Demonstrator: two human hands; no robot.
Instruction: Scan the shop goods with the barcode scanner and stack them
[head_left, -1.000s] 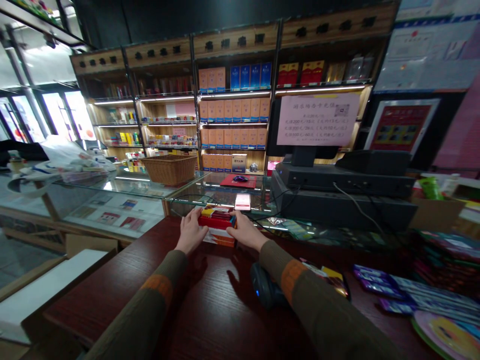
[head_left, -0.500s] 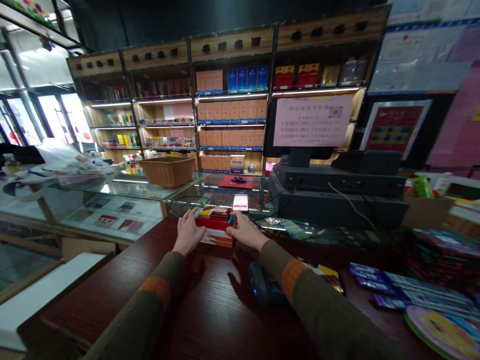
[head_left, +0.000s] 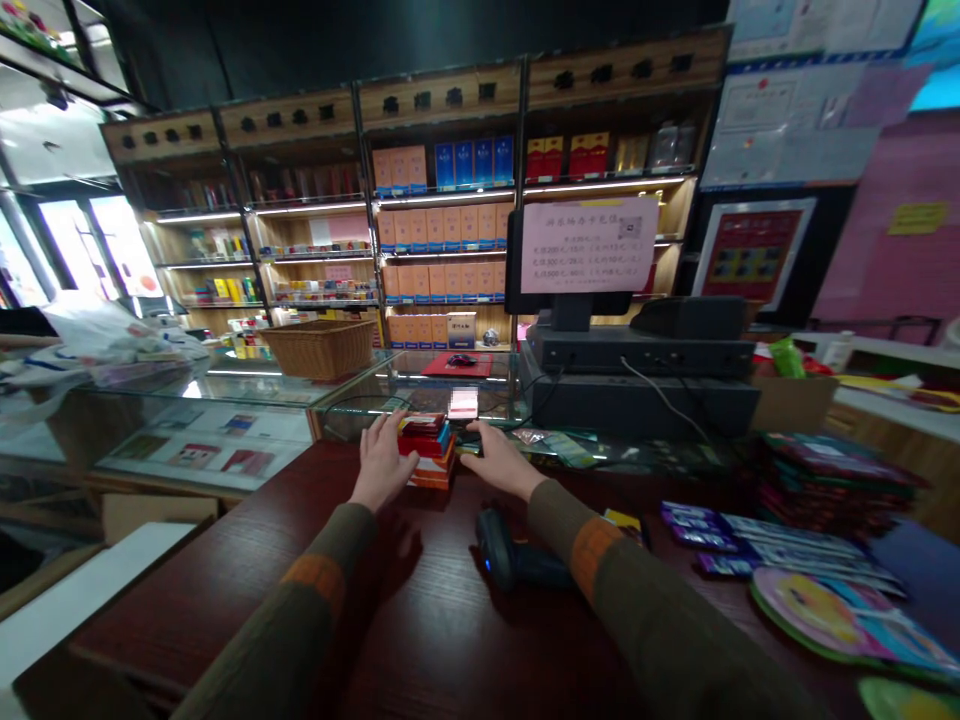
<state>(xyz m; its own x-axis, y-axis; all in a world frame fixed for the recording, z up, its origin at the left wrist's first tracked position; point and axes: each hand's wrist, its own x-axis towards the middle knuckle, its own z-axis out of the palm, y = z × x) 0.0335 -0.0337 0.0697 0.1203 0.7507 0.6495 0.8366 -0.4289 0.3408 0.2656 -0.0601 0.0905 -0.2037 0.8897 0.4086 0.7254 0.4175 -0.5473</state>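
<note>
A small stack of red and orange packets point(head_left: 431, 468) stands near the far edge of the dark wooden counter point(head_left: 420, 620). My left hand point(head_left: 381, 465) is at the stack's left side with its fingers spread; whether it touches the packets I cannot tell. To the right of the stack and apart from it, my right hand point(head_left: 504, 460) has its fingers stretched out and holds nothing. Below my right forearm lies a black handheld scanner point(head_left: 499, 555) with a blue light. A lit phone-like screen point(head_left: 463, 403) is just beyond the stack.
Purple-wrapped packets point(head_left: 697, 525), a stack of dark packages point(head_left: 832, 485) and round colourful packs point(head_left: 806, 605) lie to the right. A monitor with a pink sign point(head_left: 589, 245) stands behind them. A wicker basket point(head_left: 319, 350) rests on the glass case point(head_left: 225, 395).
My right hand has come away from the stack to the right, baring its right side. My left hand stays beside it. The view has turned slightly rightward.
</note>
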